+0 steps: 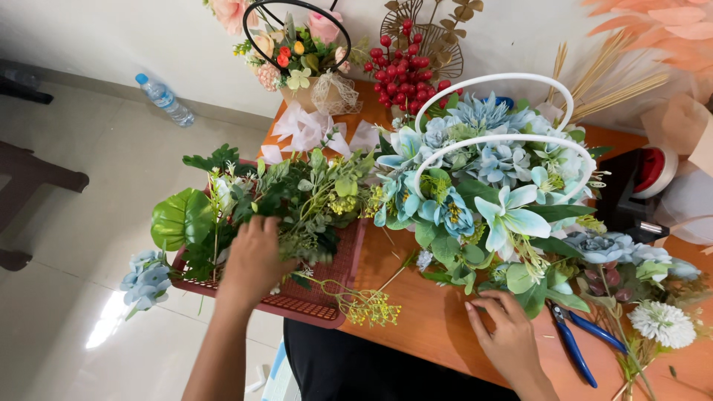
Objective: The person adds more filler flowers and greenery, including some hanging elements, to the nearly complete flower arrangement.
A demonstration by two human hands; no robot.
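— Where is your left hand [256,260] right now?

— Your left hand is down in the red plastic basket [327,286], the one with the perforated mesh walls. Its fingers are buried in the leafy green sprigs [297,197], curled into the stems; whether they actually grip one, I cannot tell, because the foliage hides the fingertips. A broad, ribbed round leaf [182,217] sticks out over the basket's left edge, and a pale blue hydrangea head [146,276] hangs below it, off the tabletop [423,319].

— And your right hand [505,330]?

— It rests released, fingers spread and lightly bent, on the smooth orange-brown tabletop, fingertips touching the lowest leaves of the blue flower arrangement [490,186]. That arrangement sits in the middle of the tabletop, just right of the basket: soft fabric petals in powder blue and white, glossy green leaves, and two white hoop handles [496,80] arching above it.

— What lies near you?

— Blue-handled pliers [572,338] lie just right of your right hand. A thin sprig of tiny yellow buds [368,304] trails from the basket's corner. Farther back stand a cluster of shiny red berries [405,70] and a small pink bouquet with a black hoop [297,52].
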